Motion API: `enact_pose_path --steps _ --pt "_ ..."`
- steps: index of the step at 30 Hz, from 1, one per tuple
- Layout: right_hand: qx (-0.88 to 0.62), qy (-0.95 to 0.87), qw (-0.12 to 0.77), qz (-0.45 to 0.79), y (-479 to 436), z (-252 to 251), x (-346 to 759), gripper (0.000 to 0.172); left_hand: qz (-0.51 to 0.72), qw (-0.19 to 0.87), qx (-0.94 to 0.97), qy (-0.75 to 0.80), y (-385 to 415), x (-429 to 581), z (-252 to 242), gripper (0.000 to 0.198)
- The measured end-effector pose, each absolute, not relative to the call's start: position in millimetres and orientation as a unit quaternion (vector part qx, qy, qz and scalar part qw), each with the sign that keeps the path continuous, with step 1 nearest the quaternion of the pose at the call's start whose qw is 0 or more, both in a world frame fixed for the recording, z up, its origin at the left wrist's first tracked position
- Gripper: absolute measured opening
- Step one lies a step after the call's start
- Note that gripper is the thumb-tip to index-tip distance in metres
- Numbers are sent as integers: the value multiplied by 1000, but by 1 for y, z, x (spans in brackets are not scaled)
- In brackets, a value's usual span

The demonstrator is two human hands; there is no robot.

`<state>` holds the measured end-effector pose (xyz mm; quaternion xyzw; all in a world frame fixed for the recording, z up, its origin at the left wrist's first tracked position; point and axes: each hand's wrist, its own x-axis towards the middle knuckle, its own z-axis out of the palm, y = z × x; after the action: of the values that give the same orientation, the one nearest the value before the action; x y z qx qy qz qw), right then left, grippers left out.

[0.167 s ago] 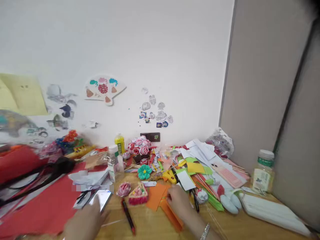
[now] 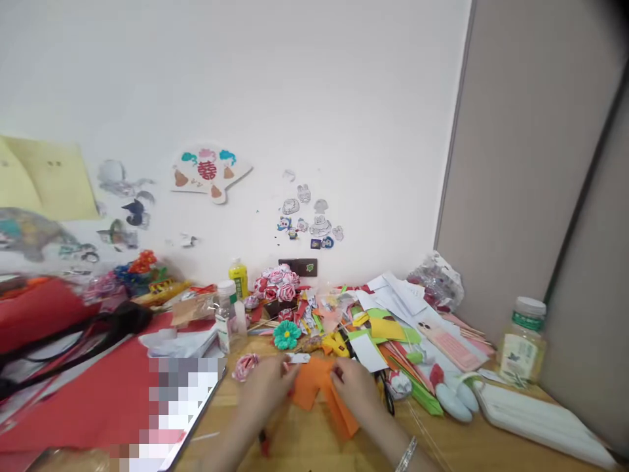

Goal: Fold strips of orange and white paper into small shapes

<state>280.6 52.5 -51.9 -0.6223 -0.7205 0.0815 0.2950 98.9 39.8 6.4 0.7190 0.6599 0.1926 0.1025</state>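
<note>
Orange paper (image 2: 308, 388) lies on the wooden table between my two hands, with a folded strip of it slanting toward me on the right. My right hand (image 2: 356, 387) has thumb and fingers pinched at the strip's upper end; a silvery bracelet circles that wrist. At the paper's left edge is my left hand (image 2: 268, 385), thumb and forefinger slightly apart. Its forearm partly covers a black and red pen (image 2: 264, 444). A pink rolled paper rose (image 2: 245, 367) sits just beyond the left hand. Behind the hands is a teal flower (image 2: 286, 335).
A phone (image 2: 183, 440), its screen blurred out, lies on the left near red paper (image 2: 98, 406). Paper scraps and a yellow glue gun (image 2: 335, 344) crowd the back. On the right stand a lidded jar (image 2: 521, 344) and a long white case (image 2: 535, 419).
My left hand has moved right from the phone to the orange paper, uncovering the phone and covering part of the pen. My right hand stays at the orange strip.
</note>
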Motion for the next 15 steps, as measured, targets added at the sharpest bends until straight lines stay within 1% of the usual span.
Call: enact_pose_path --steps 2,4,6,9,15 --pt "-606 -702 355 116 55 -53 283 16 263 186 723 611 55 131 -5 32" --pt "-581 -684 412 157 57 -53 285 17 351 268 700 562 67 153 -20 25" --pt "-560 -665 455 192 60 -54 287 18 375 298 683 551 73 165 -34 23" --pt "-531 -644 495 241 64 -56 287 16 406 341 660 532 74 169 -49 21" --pt "-458 -652 527 297 57 -51 283 19 470 404 614 489 78 162 -61 20"
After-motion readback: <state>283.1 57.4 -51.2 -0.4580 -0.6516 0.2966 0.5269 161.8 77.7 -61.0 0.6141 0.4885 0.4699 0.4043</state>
